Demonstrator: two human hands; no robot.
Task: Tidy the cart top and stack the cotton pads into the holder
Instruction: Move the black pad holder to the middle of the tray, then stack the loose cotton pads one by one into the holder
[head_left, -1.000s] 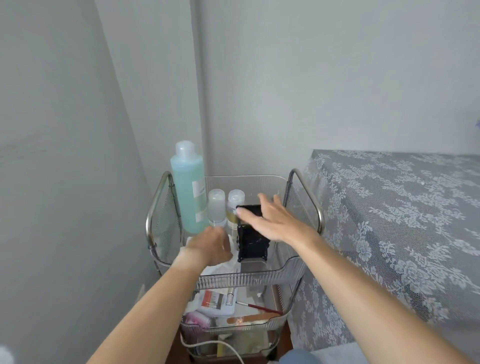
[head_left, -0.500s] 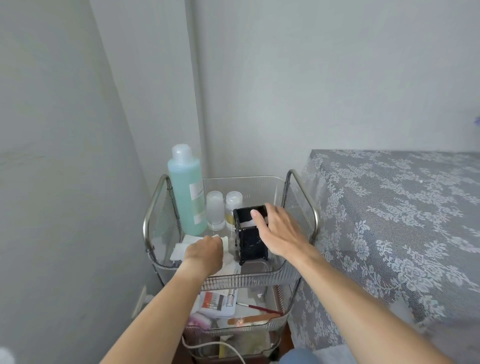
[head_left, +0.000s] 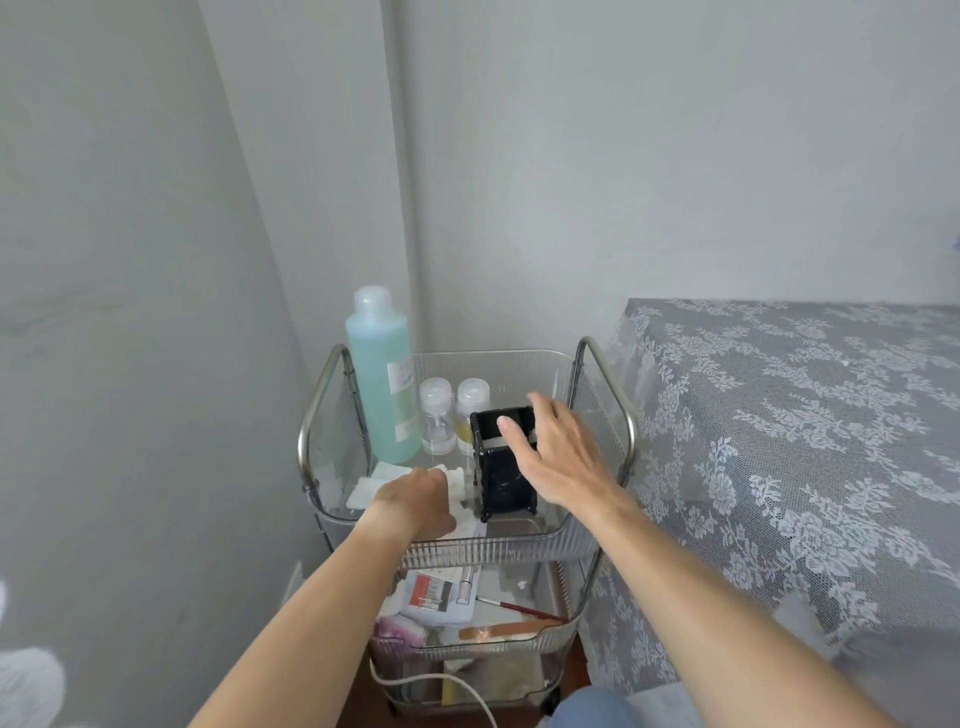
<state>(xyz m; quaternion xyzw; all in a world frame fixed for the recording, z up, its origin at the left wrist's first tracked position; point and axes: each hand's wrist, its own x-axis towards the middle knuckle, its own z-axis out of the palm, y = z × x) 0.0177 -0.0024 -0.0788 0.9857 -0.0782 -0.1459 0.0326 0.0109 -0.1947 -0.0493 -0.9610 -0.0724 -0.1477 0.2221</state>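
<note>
A black open-topped holder (head_left: 503, 480) stands in the clear top tray (head_left: 519, 545) of a metal cart. Something white shows inside its top. My right hand (head_left: 553, 457) rests against the holder's upper right side, thumb across its front, fingers spread. White cotton pads (head_left: 371, 483) lie scattered on the tray's left part. My left hand (head_left: 415, 501) is curled down over those pads just left of the holder; whether it grips any pad is hidden.
A tall blue-green bottle (head_left: 382, 379) and two small clear bottles (head_left: 454, 421) stand at the tray's back. Lower shelves hold packets, a brush and a nail file (head_left: 501, 631). A lace-covered table (head_left: 779, 441) stands close on the right; walls close in on the left.
My right hand came down from hovering over the holder to its upper right side. My left hand slid forward and lower over the pads.
</note>
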